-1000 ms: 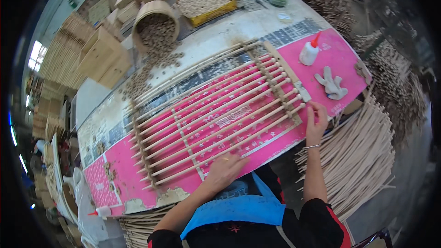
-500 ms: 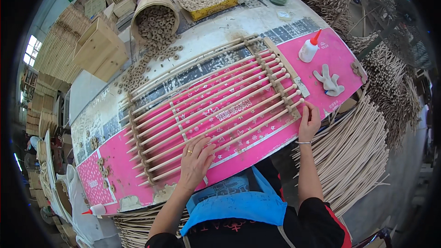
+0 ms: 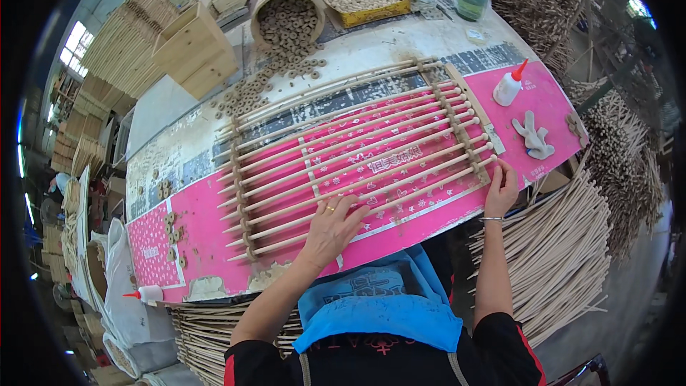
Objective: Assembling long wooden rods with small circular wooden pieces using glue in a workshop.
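Note:
Several pale wooden rods [image 3: 421, 189] lie side by side in a rack across the table, with round balls on their right ends and pointed left ends. Brown rings [image 3: 241, 204] are threaded on them near the left ends, and another brown row [image 3: 458, 129] crosses near the right ends. My left hand [image 3: 330, 234] rests over the nearest rods, its fingers stretched out and somewhat apart. At the ball end of the nearest rod, my right hand [image 3: 502, 189] is closed in a pinch; its fingertips partly cover the contact.
A tipped wooden bucket [image 3: 261, 37] spills brown rings onto the table. Behind it stands a yellow tray [image 3: 371, 14] of wooden balls. A glue bottle [image 3: 507, 88] and a white glove [image 3: 532, 136] lie at right. Bundled rods [image 3: 550, 250] fill the space beside the table.
The whole view has shifted, so the table appears farther right and slightly higher. Both hands keep nearly the same places on the rods, and the right one stays pinched at the ball end.

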A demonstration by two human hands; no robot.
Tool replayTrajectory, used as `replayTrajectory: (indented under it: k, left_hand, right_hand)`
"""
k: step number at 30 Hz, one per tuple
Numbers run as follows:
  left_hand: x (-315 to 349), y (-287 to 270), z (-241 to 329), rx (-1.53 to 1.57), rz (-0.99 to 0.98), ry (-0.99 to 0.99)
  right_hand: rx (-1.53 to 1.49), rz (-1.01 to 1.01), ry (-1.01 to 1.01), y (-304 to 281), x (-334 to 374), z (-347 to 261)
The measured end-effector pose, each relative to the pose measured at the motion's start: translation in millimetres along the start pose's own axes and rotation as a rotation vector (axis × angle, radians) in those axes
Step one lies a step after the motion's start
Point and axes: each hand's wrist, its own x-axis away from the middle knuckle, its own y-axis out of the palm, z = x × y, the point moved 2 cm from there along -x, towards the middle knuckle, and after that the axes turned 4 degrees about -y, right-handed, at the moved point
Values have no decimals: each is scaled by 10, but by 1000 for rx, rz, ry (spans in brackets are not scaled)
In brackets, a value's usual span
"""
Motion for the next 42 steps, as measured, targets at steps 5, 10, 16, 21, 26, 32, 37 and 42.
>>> replayTrajectory:
  k: [5, 10, 16, 21, 26, 32, 37, 42]
  left_hand:
    - [64, 162, -55, 31, 163, 27]
    - [17, 362, -2, 78, 119, 2]
    - [75, 386, 2, 75, 161, -65]
    - [84, 442, -97, 138, 217, -87]
    - [202, 142, 1, 214, 258, -163]
    - [918, -981, 186, -62, 556, -408]
    - [2433, -1846, 265, 91, 903, -848]
    - [3946, -2025, 304, 9, 1239, -1291]
  right_hand:
    - [28, -79, -2, 48, 53, 132]
    - [60, -83, -51, -134, 50, 528]
    - [60, -116, -103, -61, 27, 563]
    - [129, -117, -118, 30, 6, 614]
    - [152, -170, -93, 155, -16, 767]
    - [-363, -42, -231, 269, -43, 508]
    - [-610, -157, -384, 187, -164, 645]
    - [-836, -280, -509, 852, -292, 17]
